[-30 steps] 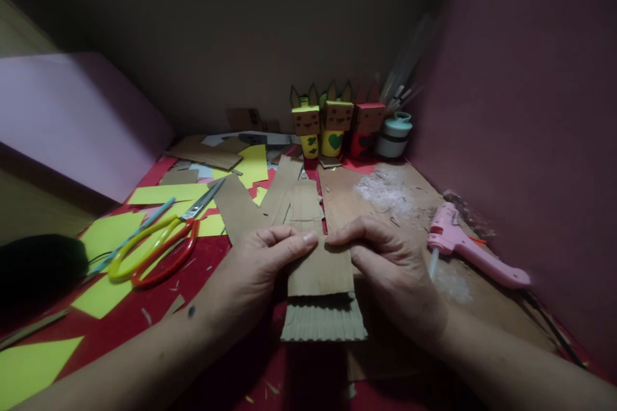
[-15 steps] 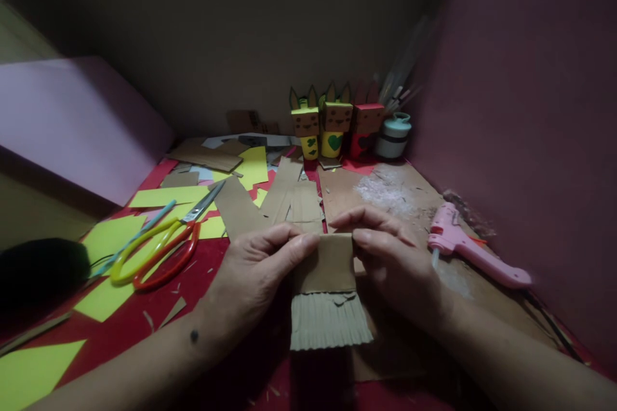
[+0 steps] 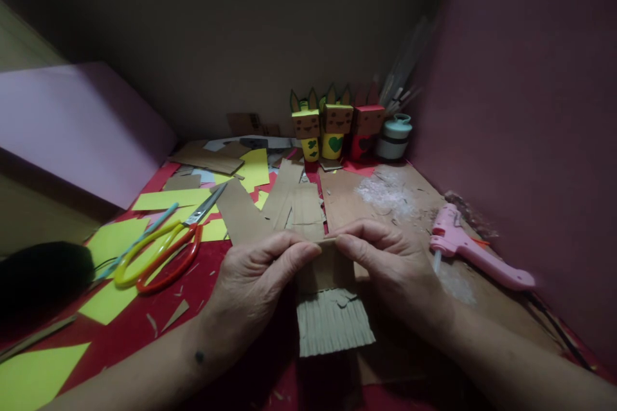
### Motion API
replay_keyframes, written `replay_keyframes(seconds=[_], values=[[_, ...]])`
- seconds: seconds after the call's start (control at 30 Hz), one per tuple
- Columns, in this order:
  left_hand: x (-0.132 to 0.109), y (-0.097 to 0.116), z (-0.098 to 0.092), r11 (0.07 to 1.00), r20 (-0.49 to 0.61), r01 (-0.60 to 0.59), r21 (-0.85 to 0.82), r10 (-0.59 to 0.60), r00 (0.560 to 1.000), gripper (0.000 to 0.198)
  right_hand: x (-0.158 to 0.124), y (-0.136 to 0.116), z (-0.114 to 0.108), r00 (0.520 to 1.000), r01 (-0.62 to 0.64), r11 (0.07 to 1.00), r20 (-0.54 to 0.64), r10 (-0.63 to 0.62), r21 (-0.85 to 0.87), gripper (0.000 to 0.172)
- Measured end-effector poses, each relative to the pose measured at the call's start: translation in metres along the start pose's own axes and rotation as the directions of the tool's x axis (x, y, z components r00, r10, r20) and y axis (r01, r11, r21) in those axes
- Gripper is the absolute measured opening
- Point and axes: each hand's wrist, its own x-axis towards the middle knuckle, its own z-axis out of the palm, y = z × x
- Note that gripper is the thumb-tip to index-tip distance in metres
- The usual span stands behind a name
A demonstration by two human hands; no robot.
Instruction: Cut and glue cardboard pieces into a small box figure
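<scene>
A small piece of cardboard [image 3: 333,324] hangs between my hands, its lower half bare ridged corrugation and its upper half smooth brown paper. My left hand [image 3: 265,276] pinches the top edge at the left, thumb over the front. My right hand [image 3: 385,260] grips the same edge at the right, its thumb close to the other thumb. The fingers behind the piece are partly hidden. Beyond the hands lie loose cardboard strips [image 3: 284,196].
Scissors with yellow and red handles [image 3: 168,257] lie left, over yellow paper pieces [image 3: 118,237]. A pink glue gun [image 3: 467,247] rests at the right on a cardboard sheet [image 3: 347,196]. Several paper figures [image 3: 332,131] stand at the back beside a lidded pot [image 3: 394,138].
My right thumb has moved left along the cardboard's top edge, nearer the left thumb. The upper part now tips away, so less of its smooth face shows.
</scene>
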Motion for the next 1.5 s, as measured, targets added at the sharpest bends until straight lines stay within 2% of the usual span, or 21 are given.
replay_keyframes(seconds=[0.23,0.37,0.43,0.53,0.57,0.9,0.97,1.1,1.17,1.37,1.5], values=[[-0.0028,-0.0033,-0.0014,0.994,0.019,-0.070,0.086,0.069,0.997,0.034,-0.0032,-0.0041,0.0037,0.998,-0.065,0.998,0.001,0.065,-0.014,0.022],[-0.0033,-0.0009,0.0021,1.000,0.035,-0.017,-0.006,0.018,0.999,0.039,-0.0054,-0.0024,0.0045,1.000,-0.010,0.996,-0.016,0.008,-0.083,0.025],[-0.0021,-0.0004,0.0039,0.996,0.050,0.031,-0.079,-0.027,0.998,0.033,-0.0058,-0.0013,0.0049,1.000,0.005,0.995,-0.030,-0.008,-0.104,0.024],[-0.0003,-0.0016,0.0056,0.980,0.053,0.096,-0.176,-0.088,0.995,0.011,-0.0056,-0.0010,0.0059,0.998,-0.003,0.994,-0.060,-0.004,-0.113,0.024],[-0.0001,-0.0023,0.0061,0.976,0.046,0.100,-0.195,-0.093,0.995,0.011,-0.0055,-0.0011,0.0062,0.998,-0.002,0.993,-0.068,-0.006,-0.114,0.024],[-0.0019,-0.0044,0.0055,0.996,-0.058,-0.049,-0.069,0.045,0.997,0.005,-0.0062,-0.0013,0.0094,0.995,0.025,0.991,-0.093,-0.037,-0.128,0.023],[-0.0020,-0.0036,0.0042,0.997,-0.043,-0.025,-0.078,0.022,0.999,0.009,-0.0057,-0.0004,0.0097,0.994,0.034,0.992,-0.096,-0.046,-0.124,0.023],[-0.0013,-0.0016,0.0035,0.971,0.020,0.108,-0.211,-0.106,0.994,0.026,-0.0048,0.0021,0.0089,0.989,0.057,0.991,-0.127,-0.072,-0.119,0.024],[-0.0007,-0.0007,0.0038,0.958,0.025,0.126,-0.258,-0.124,0.992,0.023,-0.0051,0.0029,0.0081,0.987,0.071,0.991,-0.133,-0.087,-0.116,0.024],[0.0000,-0.0025,0.0038,0.976,0.014,0.032,-0.214,-0.029,0.999,0.002,-0.0053,0.0016,0.0073,0.991,0.079,0.989,-0.101,-0.092,-0.126,0.023],[0.0017,-0.0045,0.0023,0.992,0.028,-0.007,-0.125,0.011,1.000,0.008,-0.0029,0.0003,0.0078,0.999,-0.004,1.000,-0.043,0.004,0.014,0.020]])
